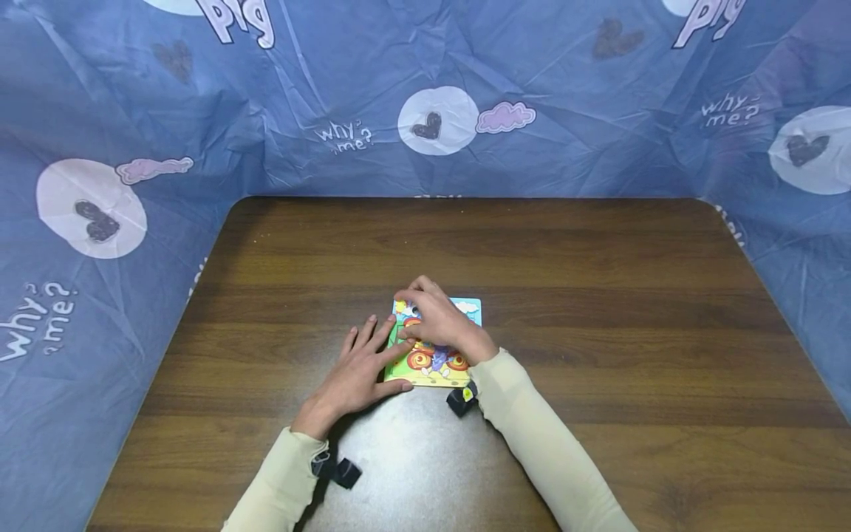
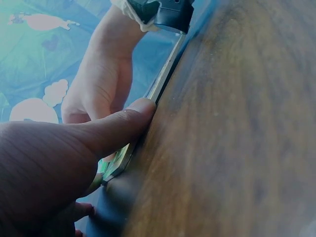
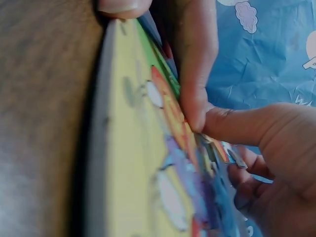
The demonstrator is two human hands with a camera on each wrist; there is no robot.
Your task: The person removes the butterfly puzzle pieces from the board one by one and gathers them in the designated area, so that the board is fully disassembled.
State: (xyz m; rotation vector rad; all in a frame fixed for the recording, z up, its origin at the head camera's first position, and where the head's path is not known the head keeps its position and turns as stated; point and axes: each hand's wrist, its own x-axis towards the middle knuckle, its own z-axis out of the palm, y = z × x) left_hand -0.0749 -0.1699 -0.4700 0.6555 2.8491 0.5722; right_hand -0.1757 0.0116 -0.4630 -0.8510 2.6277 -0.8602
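The right hand (image 1: 440, 319) pinches a small picture piece (image 3: 228, 151) between its thumb and curled fingers, the piece standing tilted off the flat picture board (image 1: 425, 380) at about 10 to 11 o'clock of it; how much of the piece is free cannot be told. The left hand (image 1: 355, 373) lies at the board's 8 o'clock with its fingers straight and spread, 1 fingertip resting on the picture and the thumb against the near edge, gripping nothing. The step in hand looks like working 1 piece at its place while the left hand steadies the board; whether it is coming out or going in cannot be judged. The next move likely calls for a firm pinch, with the left fingertip kept from blocking the piece. The board lies flat near the middle of the brown table (image 1: 598, 332). Pale sleeves (image 1: 552, 436) reach in from 5 and 7 o'clock, and a blue printed cloth (image 1: 565, 162) hangs at 12 o'clock.
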